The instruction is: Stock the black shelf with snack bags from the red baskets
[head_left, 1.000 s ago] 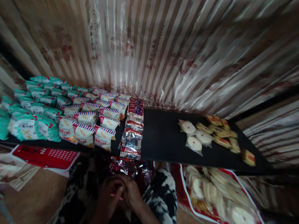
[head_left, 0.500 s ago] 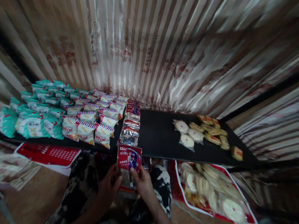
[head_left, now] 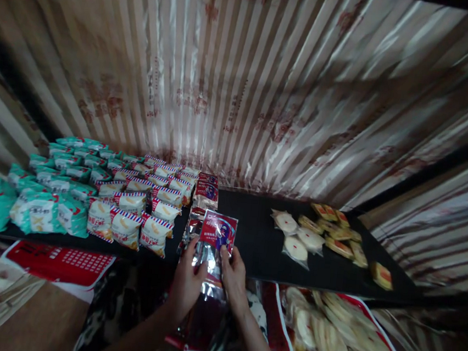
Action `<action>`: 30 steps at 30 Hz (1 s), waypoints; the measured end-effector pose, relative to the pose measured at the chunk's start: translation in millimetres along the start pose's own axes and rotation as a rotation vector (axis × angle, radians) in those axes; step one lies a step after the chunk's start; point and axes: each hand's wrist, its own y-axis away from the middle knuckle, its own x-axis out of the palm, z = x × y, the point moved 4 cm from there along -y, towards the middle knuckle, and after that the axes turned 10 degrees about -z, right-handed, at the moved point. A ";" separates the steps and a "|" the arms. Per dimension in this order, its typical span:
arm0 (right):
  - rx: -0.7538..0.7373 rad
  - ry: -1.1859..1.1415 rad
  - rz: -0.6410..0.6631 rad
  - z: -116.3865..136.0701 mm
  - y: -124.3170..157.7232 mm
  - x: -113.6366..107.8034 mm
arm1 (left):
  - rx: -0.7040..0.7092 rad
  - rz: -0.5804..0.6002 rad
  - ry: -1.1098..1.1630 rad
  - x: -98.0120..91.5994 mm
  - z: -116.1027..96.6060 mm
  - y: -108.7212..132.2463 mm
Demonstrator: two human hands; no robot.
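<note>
A red and purple snack packet (head_left: 217,232) with a shiny silver lower part is held flat between my two hands, above the front edge of the black shelf. My left hand (head_left: 187,281) grips its left side, with the thumb across the front. Its right side is pinched by my right hand (head_left: 234,279). Just behind it, a row of matching red packets (head_left: 206,189) lies on the shelf, partly hidden by the held one. Left of that row stand white snack bags (head_left: 125,227) with striped tops.
Teal snack bags (head_left: 40,212) fill the left end of the black shelf (head_left: 250,216). Round white wrapped cakes (head_left: 295,249) and small yellow packs (head_left: 338,247) lie at the right. Below, a red-and-white bag (head_left: 281,323) holds more round cakes. Striped plastic sheeting (head_left: 241,99) hangs behind.
My hands have carried the red packet up and forward, from in front of the shelf edge to over it. The whole view has shifted, so the shelf sits lower.
</note>
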 end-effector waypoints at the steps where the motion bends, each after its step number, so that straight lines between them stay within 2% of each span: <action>1: -0.034 0.017 0.001 3.8 -9.7 5.7 | 0.054 -0.024 -0.045 2.9 -3.1 -8.3; 7: -0.160 0.155 -0.071 19.2 -62.1 32.3 | 0.245 -0.083 -0.321 17.0 -20.2 -57.9; 12: -0.235 0.289 -0.113 25.0 -85.0 44.2 | 0.314 -0.083 -0.500 23.3 -22.6 -82.1; 17: -0.394 0.367 -0.109 23.5 -92.7 54.9 | 0.364 -0.110 -0.581 28.6 -21.8 -88.3; 23: -0.442 0.427 -0.131 11.8 -96.4 62.5 | 0.375 -0.122 -0.663 33.1 -26.3 -89.0; 28: -0.487 0.536 -0.141 10.8 -96.4 64.0 | 0.376 -0.110 -0.706 34.7 -19.2 -91.2; 30: -0.552 0.560 -0.138 14.2 -95.8 66.4 | 0.394 -0.105 -0.700 35.7 -15.5 -91.3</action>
